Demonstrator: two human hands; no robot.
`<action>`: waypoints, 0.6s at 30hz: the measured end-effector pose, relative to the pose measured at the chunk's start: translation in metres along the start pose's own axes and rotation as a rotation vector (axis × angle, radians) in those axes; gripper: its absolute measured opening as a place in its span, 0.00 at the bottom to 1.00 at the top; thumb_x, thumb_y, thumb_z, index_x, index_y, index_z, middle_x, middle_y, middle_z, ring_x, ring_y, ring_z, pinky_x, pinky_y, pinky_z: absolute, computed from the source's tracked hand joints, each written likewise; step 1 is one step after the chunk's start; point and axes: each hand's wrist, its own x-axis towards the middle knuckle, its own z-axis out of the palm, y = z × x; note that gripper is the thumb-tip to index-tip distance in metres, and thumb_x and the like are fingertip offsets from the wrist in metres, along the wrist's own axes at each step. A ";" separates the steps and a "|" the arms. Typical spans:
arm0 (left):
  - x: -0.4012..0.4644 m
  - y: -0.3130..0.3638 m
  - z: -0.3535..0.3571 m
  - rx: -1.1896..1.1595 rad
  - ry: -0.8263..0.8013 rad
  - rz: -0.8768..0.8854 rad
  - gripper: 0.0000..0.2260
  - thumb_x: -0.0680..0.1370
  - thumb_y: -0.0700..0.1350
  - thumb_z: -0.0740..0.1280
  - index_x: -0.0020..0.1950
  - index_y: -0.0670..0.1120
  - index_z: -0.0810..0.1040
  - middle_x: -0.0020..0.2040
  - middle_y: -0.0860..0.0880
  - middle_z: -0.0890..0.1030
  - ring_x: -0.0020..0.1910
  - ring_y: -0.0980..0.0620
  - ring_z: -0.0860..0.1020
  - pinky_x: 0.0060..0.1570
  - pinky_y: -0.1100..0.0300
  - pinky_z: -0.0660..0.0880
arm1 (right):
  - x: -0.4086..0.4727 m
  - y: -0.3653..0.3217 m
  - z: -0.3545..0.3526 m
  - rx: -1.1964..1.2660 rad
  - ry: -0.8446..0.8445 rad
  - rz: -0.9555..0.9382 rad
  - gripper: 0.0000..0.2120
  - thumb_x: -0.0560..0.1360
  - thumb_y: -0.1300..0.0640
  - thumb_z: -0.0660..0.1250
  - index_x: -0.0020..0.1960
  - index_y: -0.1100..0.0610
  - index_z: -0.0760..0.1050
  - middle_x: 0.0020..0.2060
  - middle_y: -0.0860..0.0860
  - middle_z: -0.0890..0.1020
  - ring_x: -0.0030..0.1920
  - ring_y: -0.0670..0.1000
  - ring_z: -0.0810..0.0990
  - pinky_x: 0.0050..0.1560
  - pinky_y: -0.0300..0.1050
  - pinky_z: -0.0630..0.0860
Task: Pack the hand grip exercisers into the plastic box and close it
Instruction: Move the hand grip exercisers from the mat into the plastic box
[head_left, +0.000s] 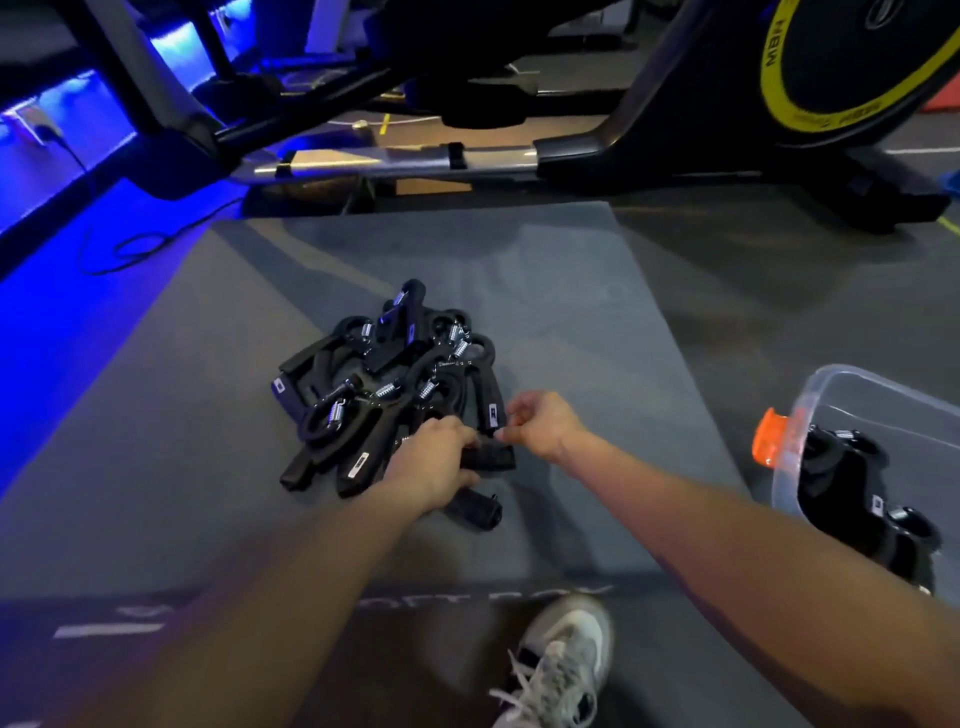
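A pile of several black hand grip exercisers (384, 384) with steel springs lies on a grey soft box (571, 322). My left hand (434, 465) grips the handles of one exerciser at the pile's near edge; a handle end (475, 512) sticks out below the hand. Just to the right, my right hand (543, 423) has its fingers curled at the handle of another exerciser; whether it grips the handle is unclear. The clear plastic box (852, 395) with an orange latch (771, 436) stands at the right edge, open, with a few exercisers (852, 483) inside.
An exercise bike with a yellow-ringed flywheel (852, 67) and its base rail (395, 161) stand beyond the soft box. A black cable (130, 249) lies on the blue-lit floor at left. My grey sneaker (561, 670) is at the bottom centre.
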 end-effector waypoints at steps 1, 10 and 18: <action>0.001 0.001 0.002 0.019 0.015 0.008 0.19 0.73 0.47 0.70 0.63 0.50 0.75 0.61 0.49 0.73 0.65 0.48 0.69 0.63 0.51 0.69 | 0.000 0.001 0.001 -0.004 -0.007 -0.004 0.11 0.70 0.63 0.72 0.43 0.55 0.70 0.29 0.46 0.71 0.28 0.41 0.67 0.30 0.29 0.64; 0.011 0.011 -0.010 0.056 0.013 0.041 0.16 0.72 0.48 0.70 0.60 0.52 0.78 0.55 0.47 0.76 0.60 0.46 0.73 0.57 0.53 0.71 | -0.014 0.002 -0.027 0.161 0.046 -0.013 0.12 0.72 0.60 0.71 0.54 0.61 0.76 0.31 0.47 0.72 0.34 0.46 0.71 0.33 0.33 0.66; 0.025 0.073 -0.056 0.259 0.095 0.268 0.10 0.73 0.46 0.67 0.53 0.47 0.79 0.53 0.46 0.76 0.59 0.46 0.71 0.57 0.51 0.71 | -0.049 -0.004 -0.082 0.358 -0.131 -0.042 0.08 0.75 0.64 0.66 0.37 0.58 0.73 0.31 0.54 0.75 0.29 0.47 0.75 0.33 0.35 0.77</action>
